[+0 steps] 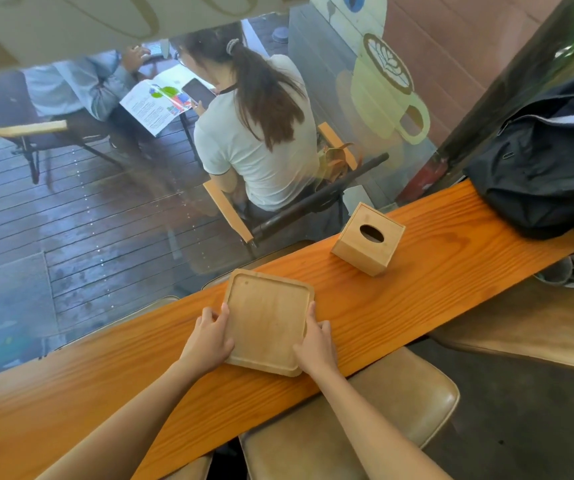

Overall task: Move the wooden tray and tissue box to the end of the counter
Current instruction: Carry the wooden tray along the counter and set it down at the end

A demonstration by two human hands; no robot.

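We see soft daylight coming in through the window (112, 209) in the upper left, with pale reflections glazing it. The counter (417, 299) is evenly lit, shadows faint. Straight lines bow toward the frame's edges; corners look slightly smeared.

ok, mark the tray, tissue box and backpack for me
tray (266, 320): head view, middle of its flat inner floor.
tissue box (368, 239): head view, top face beside the oval slot.
backpack (541, 168): head view, middle of its dark fabric.
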